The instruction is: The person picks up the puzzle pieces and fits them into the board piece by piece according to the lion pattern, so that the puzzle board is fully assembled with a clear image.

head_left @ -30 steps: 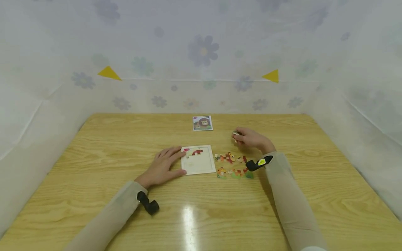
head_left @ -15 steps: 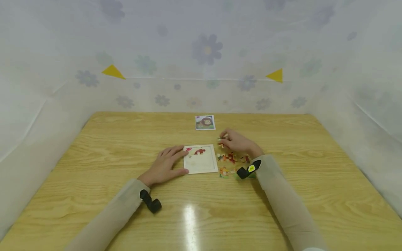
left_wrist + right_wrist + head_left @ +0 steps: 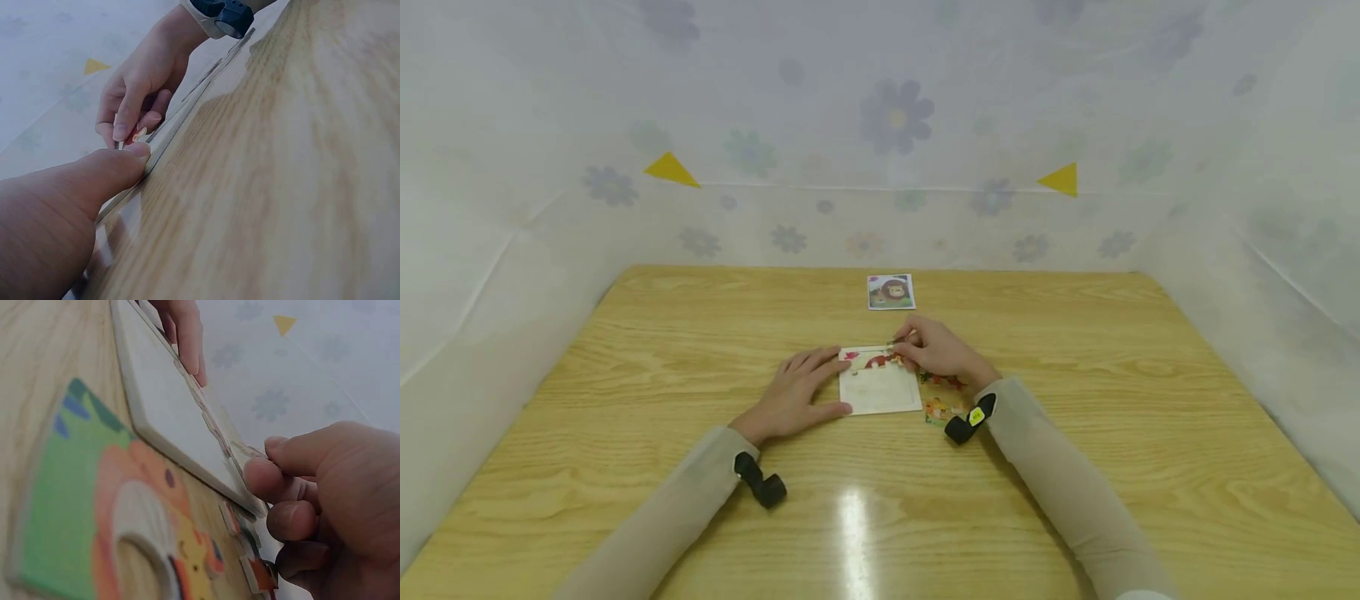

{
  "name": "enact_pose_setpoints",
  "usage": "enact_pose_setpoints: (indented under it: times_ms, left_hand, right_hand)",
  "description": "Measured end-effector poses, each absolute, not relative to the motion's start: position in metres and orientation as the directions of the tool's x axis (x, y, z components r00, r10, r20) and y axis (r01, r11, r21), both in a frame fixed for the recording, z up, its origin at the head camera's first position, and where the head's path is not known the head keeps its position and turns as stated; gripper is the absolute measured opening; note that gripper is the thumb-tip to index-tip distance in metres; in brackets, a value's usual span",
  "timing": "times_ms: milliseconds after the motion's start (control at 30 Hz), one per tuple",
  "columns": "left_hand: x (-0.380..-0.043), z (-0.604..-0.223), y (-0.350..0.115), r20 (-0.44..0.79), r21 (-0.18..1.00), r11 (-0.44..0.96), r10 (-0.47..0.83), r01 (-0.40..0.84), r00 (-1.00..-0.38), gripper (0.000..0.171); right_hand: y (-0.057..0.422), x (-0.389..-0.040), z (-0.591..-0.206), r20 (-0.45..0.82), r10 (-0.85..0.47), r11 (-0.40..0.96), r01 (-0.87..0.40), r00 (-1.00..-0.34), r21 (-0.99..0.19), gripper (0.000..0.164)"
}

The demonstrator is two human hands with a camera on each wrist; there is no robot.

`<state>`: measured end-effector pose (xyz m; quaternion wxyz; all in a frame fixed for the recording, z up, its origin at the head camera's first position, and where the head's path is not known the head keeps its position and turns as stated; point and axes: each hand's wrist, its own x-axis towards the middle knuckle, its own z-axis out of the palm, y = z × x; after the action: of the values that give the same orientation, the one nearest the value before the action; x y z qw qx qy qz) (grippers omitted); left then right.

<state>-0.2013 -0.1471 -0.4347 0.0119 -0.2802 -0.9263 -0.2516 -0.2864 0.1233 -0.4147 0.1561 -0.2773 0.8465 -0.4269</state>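
Note:
A white puzzle board (image 3: 880,393) lies flat on the table, with a few fitted pieces (image 3: 876,363) along its far side, pink at the left corner and red-brown farther right. My left hand (image 3: 792,398) rests at the board's left edge, fingers extended and thumb near the front corner. Over the far right corner, my right hand (image 3: 942,347) pinches a small puzzle piece (image 3: 140,134) between thumb and fingers; its other fingers are curled. Most of that piece is covered by the fingertips. Loose puzzle pieces (image 3: 942,410) lie right of the board, partly hidden by the right wrist.
A small picture card (image 3: 891,292) with a lion on it lies beyond the board. In the right wrist view a large green and orange piece (image 3: 65,494) sits close to the camera. A pale flowered curtain (image 3: 775,225) borders the wooden table (image 3: 715,317).
My right hand has come left from beyond the loose pieces to the board's far right corner, carrying the puzzle piece. The left hand stays at the board's left edge.

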Motion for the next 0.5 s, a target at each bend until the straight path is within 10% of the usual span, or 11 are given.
enact_pose_setpoints:
  times_ms: [500]
  left_hand:
    - [-0.201,-0.433,-0.147,0.158,0.469,0.713,0.513,0.521,-0.844,0.068]
  right_hand:
    - [0.111,-0.277,-0.404,-0.086,-0.503,0.647,-0.309,-0.86,-0.697,0.015]
